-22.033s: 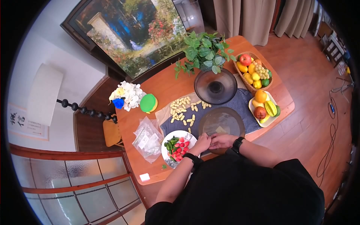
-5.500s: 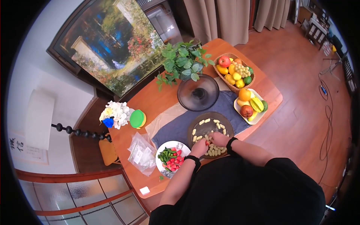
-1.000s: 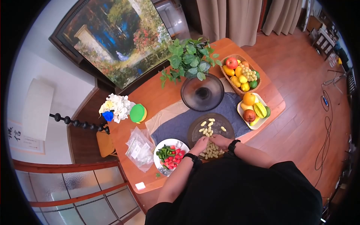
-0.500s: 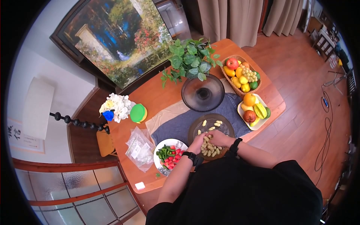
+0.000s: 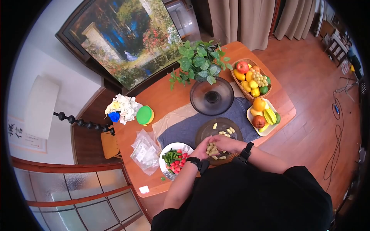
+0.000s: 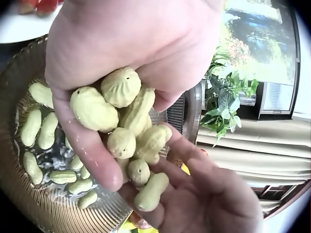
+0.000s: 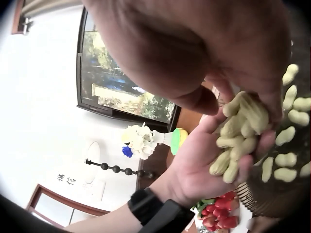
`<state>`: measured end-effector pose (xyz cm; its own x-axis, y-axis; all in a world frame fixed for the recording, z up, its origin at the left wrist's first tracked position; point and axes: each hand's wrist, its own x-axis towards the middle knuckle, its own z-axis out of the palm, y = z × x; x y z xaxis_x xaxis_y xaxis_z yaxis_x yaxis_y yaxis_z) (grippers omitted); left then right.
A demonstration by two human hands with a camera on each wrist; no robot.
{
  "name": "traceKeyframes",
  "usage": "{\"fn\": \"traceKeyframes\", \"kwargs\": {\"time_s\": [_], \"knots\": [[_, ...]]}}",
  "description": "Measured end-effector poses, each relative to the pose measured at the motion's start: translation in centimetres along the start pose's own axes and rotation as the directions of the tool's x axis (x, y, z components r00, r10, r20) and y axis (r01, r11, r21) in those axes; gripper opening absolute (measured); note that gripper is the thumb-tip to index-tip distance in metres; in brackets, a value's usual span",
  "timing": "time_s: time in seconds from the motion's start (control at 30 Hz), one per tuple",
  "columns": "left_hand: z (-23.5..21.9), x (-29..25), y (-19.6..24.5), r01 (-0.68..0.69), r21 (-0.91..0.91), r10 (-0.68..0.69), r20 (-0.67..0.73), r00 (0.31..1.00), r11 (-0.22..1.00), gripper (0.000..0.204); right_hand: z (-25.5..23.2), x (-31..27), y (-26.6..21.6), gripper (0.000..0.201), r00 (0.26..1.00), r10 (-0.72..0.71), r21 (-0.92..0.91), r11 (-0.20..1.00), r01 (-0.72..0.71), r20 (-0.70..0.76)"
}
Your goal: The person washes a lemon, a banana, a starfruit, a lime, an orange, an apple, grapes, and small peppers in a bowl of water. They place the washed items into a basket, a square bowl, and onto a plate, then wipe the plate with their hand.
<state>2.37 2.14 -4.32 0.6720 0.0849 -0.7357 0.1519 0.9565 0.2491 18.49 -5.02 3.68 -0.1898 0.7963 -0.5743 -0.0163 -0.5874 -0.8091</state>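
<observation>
My left hand point(image 5: 201, 149) and right hand point(image 5: 227, 143) are cupped together low over a round, dark, see-through plate point(image 5: 204, 127) with a ribbed rim. Between them lies a heap of pale peanuts point(image 6: 121, 143) in their shells. In the right wrist view the left palm faces up under the heap, and the right fingers curl over it from above. The left fingers curl around the peanuts in the left wrist view. Several loose peanuts point(image 6: 48, 130) are spread on the plate, among wet-looking shiny patches. The palm side of the right hand is partly hidden by peanuts.
A white plate point(image 5: 163, 149) of small red and green produce stands left of my hands. Plastic bags point(image 5: 144, 152) lie beyond it. A dark glass stand point(image 5: 198, 98) is behind, with a fruit basket point(image 5: 236, 86) and fruit tray point(image 5: 266, 132) to the right.
The peanuts, earlier scattered on the blue cloth, are now on the plate and in my hands. Over the last second both hands have gathered a heap from the plate, leaving fewer loose ones.
</observation>
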Motion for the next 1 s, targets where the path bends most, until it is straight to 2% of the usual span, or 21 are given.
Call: {"fn": "traceKeyframes", "kwargs": {"time_s": [0.07,0.1,0.17,0.2,0.23,0.3,0.33,0.37,0.4,0.53,0.57,0.6,0.63,0.67,0.7,0.77,0.8,0.83,0.9,0.93,1.0], "knots": [[-1.8,1.3,-0.5,0.014,-0.07,-0.001,0.185,0.983,0.997,0.042,-0.2,0.2,0.0,0.027,0.996,0.033,0.067,0.997,-0.039,0.087],[-1.8,1.2,-0.4,0.013,-0.071,0.0,0.185,0.983,0.997,0.042,-0.7,0.4,0.1,0.027,0.996,0.034,0.066,0.997,-0.039,0.087],[-1.9,0.8,-0.4,-0.033,-0.044,0.038,0.124,0.992,0.998,0.04,-2.0,0.7,0.2,0.024,0.994,-0.07,0.005,0.998,0.07,0.084],[-1.9,0.5,-0.3,-0.034,-0.048,0.04,0.122,0.992,0.998,0.04,-2.0,0.1,-0.7,0.016,0.999,-0.029,0.226,0.974,0.036,-0.033],[-1.7,0.2,-0.1,-0.056,-0.049,0.061,0.109,0.992,0.997,0.039,-2.9,0.8,-0.3,0.016,0.999,-0.026,0.225,0.974,0.032,-0.028],[-1.6,-0.7,0.2,-0.08,-0.052,0.084,0.091,0.992,0.995,0.038,-5.2,2.0,0.3,0.021,0.977,-0.118,-0.101,0.99,0.101,-0.18],[-1.7,-1.1,0.6,-0.108,-0.075,0.115,0.106,0.988,0.991,0.038,-5.8,2.0,0.3,0.021,0.977,-0.12,-0.103,0.989,0.103,-0.175],[-1.8,-1.6,0.8,-0.134,-0.1,0.145,0.117,0.982,0.986,0.038,-6.3,1.9,0.5,0.023,0.956,-0.191,-0.371,0.924,0.098,-0.222],[-1.7,-2.3,1.1,-0.145,-0.097,0.156,0.123,0.98,0.985,0.036,-6.3,1.8,0.5,0.027,0.93,-0.272,-0.609,0.79,0.07,-0.247],[-1.8,-4.9,1.2,-0.284,-0.146,0.289,0.009,0.957,0.948,0.03,-5.8,3.5,1.8,0.031,0.916,-0.347,-0.626,0.765,0.151,-0.203],[-2.2,-5.6,1.0,-0.286,-0.152,0.29,0.0,0.957,0.946,0.03,-5.4,4.2,2.3,0.031,0.874,-0.448,-0.65,0.724,0.231,-0.188],[-2.9,-6.4,0.7,-0.35,-0.2,0.364,0.033,0.931,0.915,0.031,-4.7,4.1,1.9,0.031,0.823,-0.542,-0.672,0.674,0.306,-0.169],[-3.6,-7.3,0.5,-0.412,-0.248,0.439,0.063,0.896,0.877,0.031,-4.3,3.9,1.3,0.031,0.827,-0.54,-0.67,0.674,0.312,-0.158],[-4.7,-8.0,0.3,-0.423,-0.286,0.471,0.126,0.873,0.86,0.031,-3.8,3.7,0.8,0.031,0.861,-0.481,-0.614,0.734,0.291,-0.166],[-5.0,-9.3,-0.1,-0.454,-0.298,0.499,0.094,0.861,0.839,0.031,-3.0,3.2,-0.4,0.03,0.893,-0.417,-0.555,0.789,0.265,-0.167],[-7.3,-10.7,-1.4,-0.468,-0.394,0.53,0.058,0.846,0.791,0.032,-1.2,2.7,-1.6,0.03,0.895,-0.428,-0.522,0.796,0.306,-0.128],[-8.8,-10.9,-2.4,-0.499,-0.395,0.523,-0.052,0.851,0.771,0.033,-0.2,2.7,-1.9,0.029,0.892,-0.44,-0.489,0.804,0.338,-0.106],[-9.9,-11.3,-3.2,-0.504,-0.401,0.526,-0.062,0.848,0.765,0.033,0.9,3.1,-1.9,0.029,0.895,-0.437,-0.489,0.803,0.341,-0.094],[-11.5,-12.0,-4.2,-0.554,-0.368,0.536,-0.158,0.829,0.747,0.036,3.2,4.5,-1.6,0.031,0.842,-0.514,-0.485,0.701,0.523,0.165],[-11.7,-12.6,-4.5,-0.575,-0.389,0.546,-0.194,0.815,0.72,0.046,4.3,5.2,-1.6,0.031,0.842,-0.512,-0.486,0.7,0.524,0.17],[-12.4,-13.3,-5.0,-0.612,-0.422,0.57,-0.237,0.787,0.669,0.046,7.0,7.1,-1.7,0.035,0.791,-0.493,-0.526,0.592,0.61,0.362]]}}
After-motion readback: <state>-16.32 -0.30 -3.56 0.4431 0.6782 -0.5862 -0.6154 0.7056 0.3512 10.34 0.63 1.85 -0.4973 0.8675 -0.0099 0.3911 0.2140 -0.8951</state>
